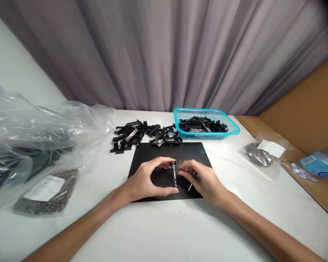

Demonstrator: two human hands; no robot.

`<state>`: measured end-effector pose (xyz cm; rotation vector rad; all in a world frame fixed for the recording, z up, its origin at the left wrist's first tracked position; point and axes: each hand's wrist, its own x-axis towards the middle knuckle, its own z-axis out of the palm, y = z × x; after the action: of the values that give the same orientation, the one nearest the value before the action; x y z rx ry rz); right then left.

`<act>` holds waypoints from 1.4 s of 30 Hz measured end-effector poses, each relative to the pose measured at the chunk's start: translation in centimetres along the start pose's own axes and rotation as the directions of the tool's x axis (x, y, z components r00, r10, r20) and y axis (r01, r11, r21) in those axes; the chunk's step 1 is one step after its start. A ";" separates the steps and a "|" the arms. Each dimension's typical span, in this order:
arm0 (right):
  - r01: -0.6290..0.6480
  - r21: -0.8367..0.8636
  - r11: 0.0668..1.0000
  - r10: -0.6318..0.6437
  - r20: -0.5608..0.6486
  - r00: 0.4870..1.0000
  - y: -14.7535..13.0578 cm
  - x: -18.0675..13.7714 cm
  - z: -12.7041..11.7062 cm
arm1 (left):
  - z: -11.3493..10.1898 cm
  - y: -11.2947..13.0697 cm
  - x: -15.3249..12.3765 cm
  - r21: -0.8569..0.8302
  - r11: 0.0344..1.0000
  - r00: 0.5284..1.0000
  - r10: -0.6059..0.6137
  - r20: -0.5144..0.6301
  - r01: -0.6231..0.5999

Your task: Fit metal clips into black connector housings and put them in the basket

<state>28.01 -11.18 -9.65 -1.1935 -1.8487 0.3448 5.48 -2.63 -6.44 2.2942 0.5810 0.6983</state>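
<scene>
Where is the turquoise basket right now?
Head view: the turquoise basket sits far on the table, right of centre, just beyond the black mat and right of the loose black parts.

Small-parts assembly bench in a light-manufacturing workshop. A white worktop (180, 233) carries a black work mat (150, 154), a loose heap of identical black plastic parts (142, 134) and a turquoise sorting basket (231, 133) holding more of them. 2 labelled bags of small metal pieces lie at the left bag (43, 194) and right bag (259, 153) positions. A large clear stock bag (30, 127), a grey curtain (164, 54) and cardboard sheets (306, 109) enclose the station.
</scene>
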 end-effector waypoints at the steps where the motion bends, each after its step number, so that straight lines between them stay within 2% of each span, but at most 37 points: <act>1: 0.012 -0.007 1.000 -0.012 0.000 1.000 -0.1 0.1 -0.2 | 0.0 -0.1 -0.1 0.018 1.000 1.000 0.017 -0.016 -0.016; 6: 0.079 0.069 0.995 -0.082 0.041 0.996 -0.6 0.6 -0.9 | -0.1 -0.6 -0.2 0.100 0.987 0.987 0.134 -0.084 -0.126; 11: 0.039 0.127 0.991 -0.053 0.109 0.993 -0.6 0.9 -1.2 | -0.2 -0.3 0.1 0.162 0.969 0.970 0.207 -0.123 -0.186; 15: -0.008 0.195 0.981 -0.020 0.143 0.989 -0.7 0.8 -1.1 | 0.0 0.0 0.2 0.147 0.973 0.972 0.197 -0.132 -0.177; 18: -0.122 0.211 0.970 0.090 0.154 0.984 -1.0 0.8 -0.9 | 0.1 -0.2 0.0 0.146 0.980 0.984 0.153 -0.089 -0.139; 20: -0.182 0.189 0.965 0.156 0.143 0.977 -1.2 0.8 -0.9 | 0.2 -0.4 0.0 0.126 0.988 0.989 0.107 -0.104 -0.093; 27: -0.025 0.124 0.992 0.007 0.144 0.990 -1.0 1.1 -1.1 | 0.4 -0.7 0.4 -0.013 0.999 0.982 0.027 -0.188 -0.029; 34: -0.153 0.118 0.981 0.138 0.131 0.982 -1.2 0.9 -1.0 | 0.7 -0.6 0.3 -0.020 0.999 0.975 0.041 -0.220 -0.047; 39: -0.080 0.030 0.996 0.077 0.105 0.992 -0.9 1.1 -1.2 | 0.7 -0.7 0.2 0.054 0.995 0.970 0.096 -0.224 -0.086; 42: -0.127 0.082 0.989 0.117 0.115 0.987 -0.8 1.1 -1.3 | 0.6 -0.6 0.2 0.096 0.989 0.970 0.133 -0.206 -0.115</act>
<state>28.39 -10.93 -7.77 -1.2507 -1.8374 0.5656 5.84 -2.35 -7.20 2.3657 0.5769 1.0059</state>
